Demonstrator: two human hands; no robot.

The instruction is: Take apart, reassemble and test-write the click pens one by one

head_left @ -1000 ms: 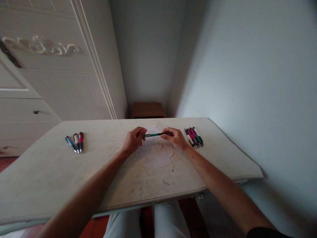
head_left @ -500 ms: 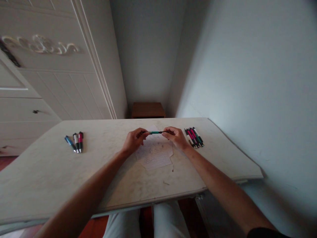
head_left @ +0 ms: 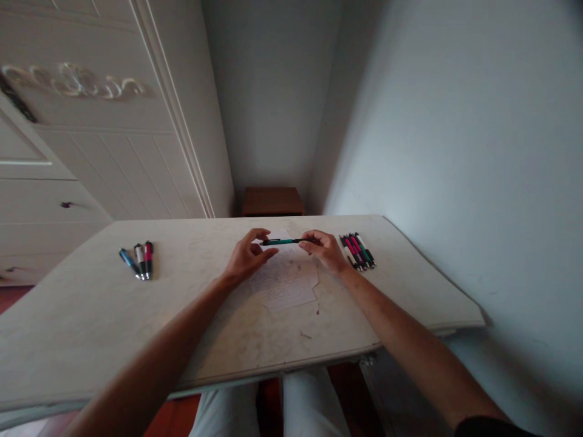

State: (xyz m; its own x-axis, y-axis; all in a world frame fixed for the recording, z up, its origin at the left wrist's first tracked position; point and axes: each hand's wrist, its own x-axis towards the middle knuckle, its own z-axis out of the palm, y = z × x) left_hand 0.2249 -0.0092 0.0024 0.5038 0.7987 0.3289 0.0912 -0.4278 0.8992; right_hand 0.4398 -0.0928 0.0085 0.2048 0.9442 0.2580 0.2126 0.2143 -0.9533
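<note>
A green and black pen [head_left: 285, 241] lies level above the paper, its right end pinched by my right hand [head_left: 321, 247]. My left hand [head_left: 247, 255] is spread around the pen's left end, thumb and fingers apart, and does not appear to grip it. Beneath both hands is a sheet of paper [head_left: 286, 285] with faint writing. Just right of my right hand lies a row of several pens [head_left: 357, 251] in pink, green, white and black. Farther left, a blue pen [head_left: 130, 263], a white and black pen [head_left: 139, 261] and a red pen [head_left: 149, 260] lie close together.
The pale table [head_left: 191, 328] has a worn surface with small dark marks near its front edge. A white cabinet [head_left: 132, 164] stands at the left, a wall [head_left: 446, 152] at the right. Behind the table is a brown wooden box-like piece [head_left: 273, 197].
My left hand has let go of the pen's left end and its fingers have spread, so the clip end now shows. My right hand stays on the pen.
</note>
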